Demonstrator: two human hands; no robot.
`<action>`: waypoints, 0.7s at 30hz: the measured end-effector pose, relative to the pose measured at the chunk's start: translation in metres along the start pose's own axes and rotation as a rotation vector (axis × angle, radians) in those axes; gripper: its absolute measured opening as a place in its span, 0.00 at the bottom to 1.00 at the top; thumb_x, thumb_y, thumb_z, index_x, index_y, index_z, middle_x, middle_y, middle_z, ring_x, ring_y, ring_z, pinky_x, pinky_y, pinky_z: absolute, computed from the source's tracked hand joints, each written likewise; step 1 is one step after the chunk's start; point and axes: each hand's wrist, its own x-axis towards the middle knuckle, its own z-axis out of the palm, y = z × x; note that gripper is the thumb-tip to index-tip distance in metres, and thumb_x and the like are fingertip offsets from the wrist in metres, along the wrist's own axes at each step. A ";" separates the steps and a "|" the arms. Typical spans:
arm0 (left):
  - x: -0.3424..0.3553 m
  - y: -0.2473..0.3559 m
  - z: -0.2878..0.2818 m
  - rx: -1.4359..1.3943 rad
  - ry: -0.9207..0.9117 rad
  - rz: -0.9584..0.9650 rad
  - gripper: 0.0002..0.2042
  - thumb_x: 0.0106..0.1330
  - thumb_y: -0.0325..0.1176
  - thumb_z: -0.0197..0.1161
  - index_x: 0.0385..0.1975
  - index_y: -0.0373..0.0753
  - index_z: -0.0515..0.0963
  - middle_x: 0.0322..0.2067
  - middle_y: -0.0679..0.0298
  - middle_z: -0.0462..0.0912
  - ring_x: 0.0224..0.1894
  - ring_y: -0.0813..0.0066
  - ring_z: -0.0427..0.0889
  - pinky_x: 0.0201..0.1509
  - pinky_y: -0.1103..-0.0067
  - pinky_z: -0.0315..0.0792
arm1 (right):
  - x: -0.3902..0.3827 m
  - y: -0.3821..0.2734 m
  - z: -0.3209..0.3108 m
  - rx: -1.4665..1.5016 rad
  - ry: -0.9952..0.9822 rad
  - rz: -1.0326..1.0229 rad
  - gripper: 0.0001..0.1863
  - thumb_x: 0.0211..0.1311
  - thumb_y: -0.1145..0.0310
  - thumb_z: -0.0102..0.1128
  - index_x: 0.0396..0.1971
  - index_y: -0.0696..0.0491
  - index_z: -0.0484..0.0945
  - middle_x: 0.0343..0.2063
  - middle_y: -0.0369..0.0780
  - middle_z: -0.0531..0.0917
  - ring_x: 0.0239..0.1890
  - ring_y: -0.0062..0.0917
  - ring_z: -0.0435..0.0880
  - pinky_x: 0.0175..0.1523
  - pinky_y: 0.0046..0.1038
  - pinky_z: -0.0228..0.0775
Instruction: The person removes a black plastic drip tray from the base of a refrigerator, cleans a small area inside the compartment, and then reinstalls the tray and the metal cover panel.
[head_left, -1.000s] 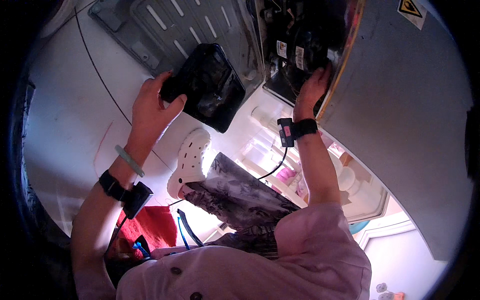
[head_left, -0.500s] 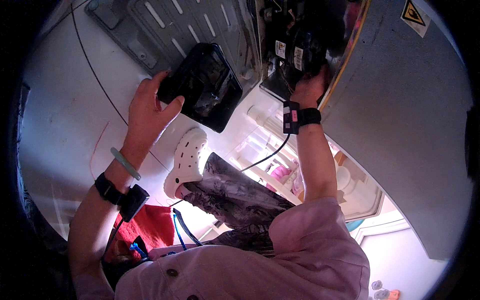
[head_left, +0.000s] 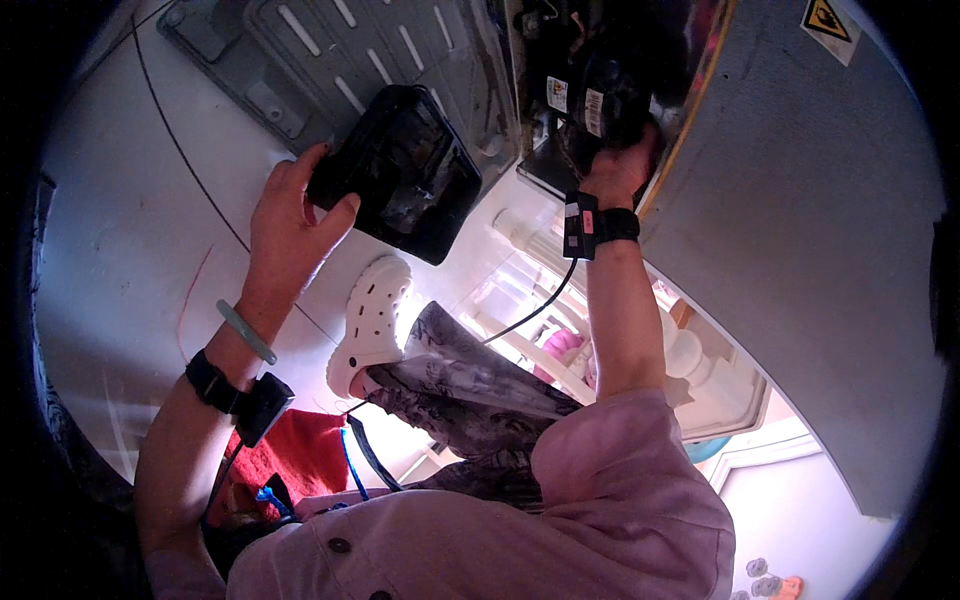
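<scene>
A black, shallow plastic tray [head_left: 350, 182] with a glossy, wet-looking inside is tilted near the slotted cover. My left hand [head_left: 290, 222] grips its left edge, thumb on the near side and fingers on the far side. On the right, my right hand [head_left: 617, 178] reaches into the dark open compartment of a large grey appliance. It is beside a rounded black unit [head_left: 612, 85], which looks like a compressor and bears pale labels. The fingers of that hand are hidden in shadow, so what they touch does not show.
A grey slotted cover panel [head_left: 355, 45] lies beyond the tray. The appliance's grey side wall [head_left: 800, 210] fills the right. A dark cable [head_left: 185, 135] crosses the pale floor at left. Below are a white clog [head_left: 375, 310] on my foot and a red cloth [head_left: 305, 450].
Both hands and the tray appear slightly further left, along with the surroundings. The left hand keeps its grip on the tray, and the right hand remains inside the compartment.
</scene>
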 end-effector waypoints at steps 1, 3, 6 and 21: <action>0.000 -0.001 0.000 0.005 0.004 0.004 0.27 0.55 0.38 0.64 0.54 0.34 0.68 0.35 0.59 0.71 0.29 0.78 0.72 0.32 0.82 0.69 | 0.000 0.000 0.003 -0.009 0.019 -0.009 0.30 0.62 0.43 0.41 0.57 0.46 0.67 0.57 0.37 0.71 0.57 0.34 0.68 0.59 0.42 0.61; 0.000 -0.003 0.001 0.015 -0.001 0.021 0.27 0.55 0.38 0.64 0.54 0.34 0.68 0.35 0.60 0.71 0.29 0.78 0.72 0.31 0.82 0.69 | -0.001 -0.001 0.005 -0.026 0.069 -0.033 0.28 0.64 0.45 0.40 0.57 0.46 0.67 0.57 0.37 0.70 0.57 0.34 0.68 0.60 0.40 0.61; 0.001 0.000 -0.001 0.015 -0.014 0.019 0.27 0.54 0.38 0.65 0.54 0.34 0.69 0.34 0.60 0.71 0.28 0.78 0.72 0.30 0.83 0.68 | 0.003 0.006 -0.008 -0.103 0.033 -0.175 0.25 0.65 0.50 0.41 0.57 0.48 0.67 0.57 0.38 0.70 0.57 0.35 0.68 0.58 0.35 0.62; 0.000 -0.003 -0.002 -0.262 -0.069 0.015 0.23 0.58 0.30 0.62 0.53 0.32 0.69 0.42 0.61 0.76 0.40 0.78 0.75 0.42 0.82 0.72 | -0.099 0.046 -0.051 -0.585 0.002 -0.119 0.07 0.62 0.70 0.53 0.39 0.52 0.74 0.34 0.34 0.78 0.34 0.19 0.75 0.37 0.23 0.69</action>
